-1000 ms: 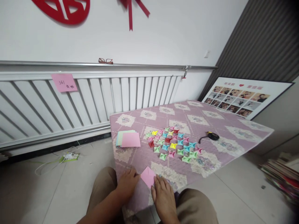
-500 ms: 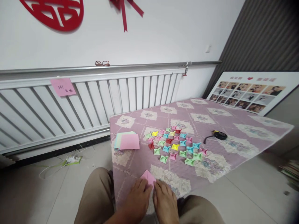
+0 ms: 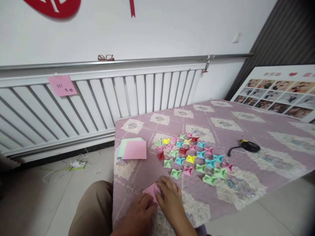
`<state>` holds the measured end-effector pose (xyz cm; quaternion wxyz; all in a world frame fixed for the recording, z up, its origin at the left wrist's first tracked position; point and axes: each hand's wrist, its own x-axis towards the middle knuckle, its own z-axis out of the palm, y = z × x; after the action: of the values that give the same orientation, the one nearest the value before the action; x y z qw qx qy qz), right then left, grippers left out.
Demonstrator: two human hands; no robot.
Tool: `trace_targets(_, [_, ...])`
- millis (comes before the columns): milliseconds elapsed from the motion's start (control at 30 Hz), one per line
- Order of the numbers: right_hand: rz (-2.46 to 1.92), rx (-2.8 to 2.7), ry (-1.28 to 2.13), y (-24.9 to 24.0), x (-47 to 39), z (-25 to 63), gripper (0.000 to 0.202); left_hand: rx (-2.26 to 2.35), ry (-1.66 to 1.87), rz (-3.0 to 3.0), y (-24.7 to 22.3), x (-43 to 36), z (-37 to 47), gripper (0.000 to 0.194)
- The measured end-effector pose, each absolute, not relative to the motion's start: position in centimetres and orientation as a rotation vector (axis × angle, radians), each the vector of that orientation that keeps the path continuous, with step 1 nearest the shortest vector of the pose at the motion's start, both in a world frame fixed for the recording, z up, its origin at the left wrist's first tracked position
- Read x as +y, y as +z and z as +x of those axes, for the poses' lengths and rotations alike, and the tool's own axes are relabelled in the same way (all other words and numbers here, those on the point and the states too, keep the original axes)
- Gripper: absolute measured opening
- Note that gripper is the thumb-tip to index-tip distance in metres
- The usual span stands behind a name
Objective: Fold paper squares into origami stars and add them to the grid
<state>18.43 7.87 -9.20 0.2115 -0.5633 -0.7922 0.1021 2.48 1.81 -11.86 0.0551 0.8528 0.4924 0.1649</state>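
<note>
A pink square of paper (image 3: 149,190), with fold creases and a pointed far corner, lies on the table near the edge closest to me. My left hand (image 3: 141,211) holds its near left side, fingers curled and pressed down. The fingers of my right hand (image 3: 169,198) bend over its right edge, the thumb near the centre crease. My hands cover the paper's near part. Beyond them, rows of small folded paper pieces in green, pink, blue, yellow and red, such as a yellow folded piece (image 3: 190,159), stand on the cloth. To the left rests a stack of coloured paper sheets (image 3: 135,150), pink on top.
A patterned purple tablecloth (image 3: 137,178) covers the table. On the right lies a black-and-yellow object with a strap (image 3: 250,146). A white radiator (image 3: 137,91) runs behind the table, with glasses (image 3: 106,58) on the pipe above. A photo board (image 3: 278,91) leans at the far right.
My right hand has moved up along the right side of the pink paper, its fingers now further over the edge. My left hand stays at the near left side. The view has shifted.
</note>
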Motion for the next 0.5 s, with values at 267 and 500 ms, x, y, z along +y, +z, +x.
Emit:
trace_targets(267, [-1.596, -2.153, 0.276, -10.6, 8.6, 18.4, 0.026, 1.459, 0.541, 2.602, -10.9, 1.8, 2.3, 0.042])
trace_targets(500, [-1.686, -2.113, 0.319, -10.8, 8.8, 17.6, 0.017, 1.501, 0.494, 2.572, -10.9, 1.7, 2.3, 0.041])
